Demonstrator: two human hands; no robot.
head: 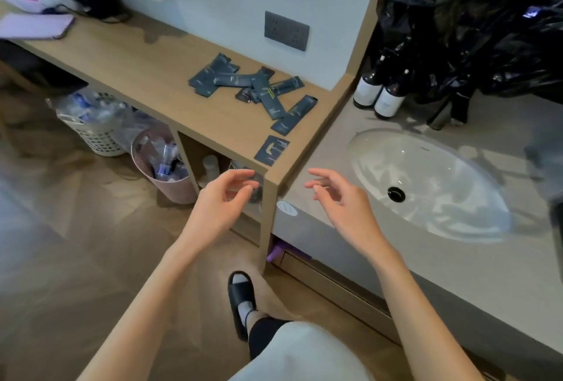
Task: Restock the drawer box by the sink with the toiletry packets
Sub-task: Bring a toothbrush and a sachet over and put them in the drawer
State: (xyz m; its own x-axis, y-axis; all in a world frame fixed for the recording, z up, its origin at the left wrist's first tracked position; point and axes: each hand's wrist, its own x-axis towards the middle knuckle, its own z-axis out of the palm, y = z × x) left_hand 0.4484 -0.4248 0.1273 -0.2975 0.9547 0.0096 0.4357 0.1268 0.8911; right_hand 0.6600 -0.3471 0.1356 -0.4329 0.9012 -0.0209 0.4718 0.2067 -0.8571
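Several dark blue toiletry packets [259, 88] lie scattered on the wooden counter [137, 63] near its right end. One square packet [272, 149] rests apart at the counter's front corner. My left hand [222, 197] hovers below that corner, fingers apart and empty. My right hand [338, 194] floats over the grey sink top [426, 258], also empty with fingers spread. No drawer box can be made out in this view.
A white oval sink [426, 179] sits to the right. Two dark bottles [377, 94] and black plastic bags [475, 21] crowd the back of the sink top. Under the counter stand a white basket [97, 133] and a pink bin [164, 173]. A wall socket [286, 30] is above the packets.
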